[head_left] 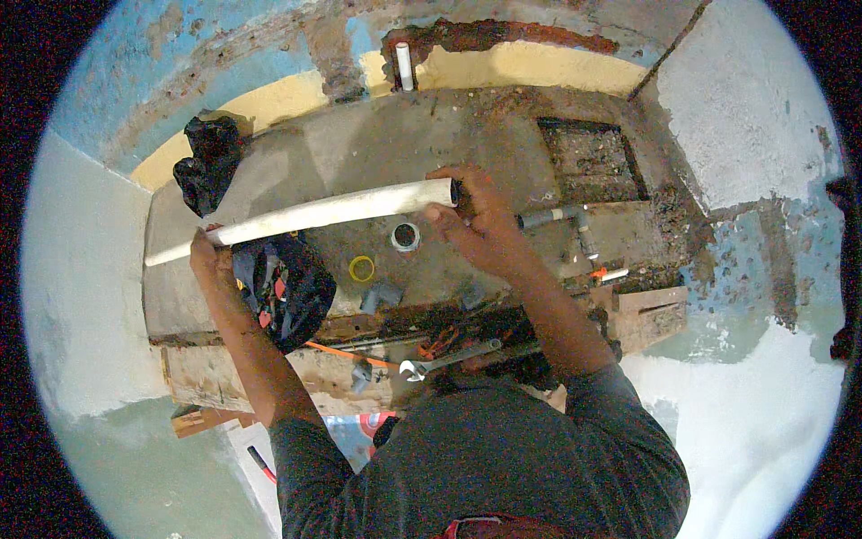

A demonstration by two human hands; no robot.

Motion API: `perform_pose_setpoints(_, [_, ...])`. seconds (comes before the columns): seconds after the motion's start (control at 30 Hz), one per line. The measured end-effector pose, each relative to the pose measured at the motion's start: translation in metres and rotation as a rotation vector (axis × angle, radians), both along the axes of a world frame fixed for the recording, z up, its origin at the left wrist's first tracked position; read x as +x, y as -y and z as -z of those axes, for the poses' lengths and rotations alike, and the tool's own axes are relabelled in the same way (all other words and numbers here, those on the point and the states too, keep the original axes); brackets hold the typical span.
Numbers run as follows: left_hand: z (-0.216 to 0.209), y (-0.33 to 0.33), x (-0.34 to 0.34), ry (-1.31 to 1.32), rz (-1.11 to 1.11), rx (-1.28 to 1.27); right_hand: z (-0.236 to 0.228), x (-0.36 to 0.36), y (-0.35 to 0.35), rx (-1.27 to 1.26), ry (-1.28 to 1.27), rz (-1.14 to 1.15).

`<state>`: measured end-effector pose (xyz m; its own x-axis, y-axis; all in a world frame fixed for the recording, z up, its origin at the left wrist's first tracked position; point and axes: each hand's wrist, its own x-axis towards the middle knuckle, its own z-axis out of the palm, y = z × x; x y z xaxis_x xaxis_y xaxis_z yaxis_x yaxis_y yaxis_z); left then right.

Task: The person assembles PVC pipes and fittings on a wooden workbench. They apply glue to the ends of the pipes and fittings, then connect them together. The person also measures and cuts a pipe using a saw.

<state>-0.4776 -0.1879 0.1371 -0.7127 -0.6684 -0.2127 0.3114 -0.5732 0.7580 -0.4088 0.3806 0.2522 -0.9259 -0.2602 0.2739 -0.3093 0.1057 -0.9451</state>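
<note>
Pipe (332,209) partly behind left hand (207,255)

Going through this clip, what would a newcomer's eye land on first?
Most likely the long white pipe, held across the view with the left hand partway along and the right hand at its right end. Next, perhaps the square hole in the floor, upper right, and the silvery wrench below the picture's middle.
</note>
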Motion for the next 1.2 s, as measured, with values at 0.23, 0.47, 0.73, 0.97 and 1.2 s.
perform_pose_setpoints(0.23, [0.038,-0.019,-0.008,0.191,0.116,-0.047,-0.002,-0.006,0.011,0.162,-0.108,0.066])
perform_pose_setpoints(0.47, [0.011,-0.072,0.006,0.165,0.097,-0.286,-0.008,-0.013,0.023,0.078,-0.056,0.157])
perform_pose_setpoints(0.73, [-0.127,-0.262,0.056,-0.019,0.378,-1.790,-0.004,-0.025,0.025,-0.049,0.131,0.199])
perform_pose_setpoints(0.97, [-0.131,-0.286,0.008,-0.125,0.687,-2.083,0.005,-0.027,0.017,-0.244,0.192,0.127])
perform_pose_setpoints(1.2, [-0.185,-0.271,0.018,-0.143,0.470,-2.107,0.027,0.014,-0.072,0.152,0.320,0.363])
